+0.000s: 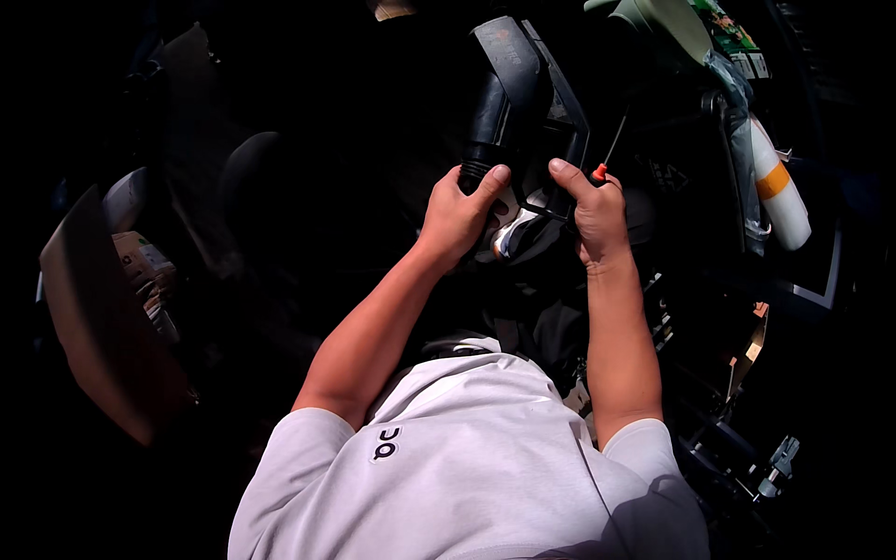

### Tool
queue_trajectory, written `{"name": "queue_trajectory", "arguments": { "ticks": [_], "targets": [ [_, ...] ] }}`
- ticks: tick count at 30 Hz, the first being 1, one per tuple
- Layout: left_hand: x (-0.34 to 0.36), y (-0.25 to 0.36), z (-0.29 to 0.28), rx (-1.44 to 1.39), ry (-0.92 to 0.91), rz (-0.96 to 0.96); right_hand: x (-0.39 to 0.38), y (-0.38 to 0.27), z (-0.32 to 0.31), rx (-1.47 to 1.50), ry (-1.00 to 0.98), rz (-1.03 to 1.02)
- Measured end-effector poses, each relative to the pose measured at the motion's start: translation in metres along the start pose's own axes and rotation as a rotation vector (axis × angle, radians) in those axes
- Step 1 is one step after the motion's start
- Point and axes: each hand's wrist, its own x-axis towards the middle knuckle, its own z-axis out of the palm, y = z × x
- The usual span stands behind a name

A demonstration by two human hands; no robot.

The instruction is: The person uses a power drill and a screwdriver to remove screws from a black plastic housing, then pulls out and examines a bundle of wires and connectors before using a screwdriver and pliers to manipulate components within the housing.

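Note:
In the head view my left hand (464, 210) is closed around the ribbed lower end of a dark cylindrical tube on a black plastic assembly (504, 56), which has a grey, worn upper section and an angled frame on its right. My right hand (597, 210) is closed on a screwdriver (601, 171) with a red-tipped handle, its thin metal shaft pointing up and right, with my thumb beside the assembly's frame; whether it also grips the frame is unclear. A pale, shiny object (513, 224) shows below and between my hands, partly hidden.
At the upper right are a white cylinder with an orange band (782, 196), a plastic wrap (733, 84) and a pale green object (677, 28). A curved brown panel (103, 327) and a carton (140, 266) are at left. A metal clamp-like piece (777, 467) sits at lower right. Much is in shadow.

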Motion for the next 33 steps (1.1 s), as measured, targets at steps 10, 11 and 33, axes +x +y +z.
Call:
{"name": "queue_trajectory", "arguments": {
  "ticks": [10,11,33],
  "targets": [
    [0.006,-0.008,0.004,-0.026,0.005,0.223,0.008,0.004,-0.031,-0.346,0.136,-0.262],
    [0.005,-0.007,-0.001,-0.054,-0.036,0.182,0.009,0.004,-0.028,-0.365,0.195,-0.266],
    [-0.015,-0.017,0.003,-0.102,-0.224,0.087,0.07,-0.081,-0.036,0.408,0.172,-0.415]
  ]
}}
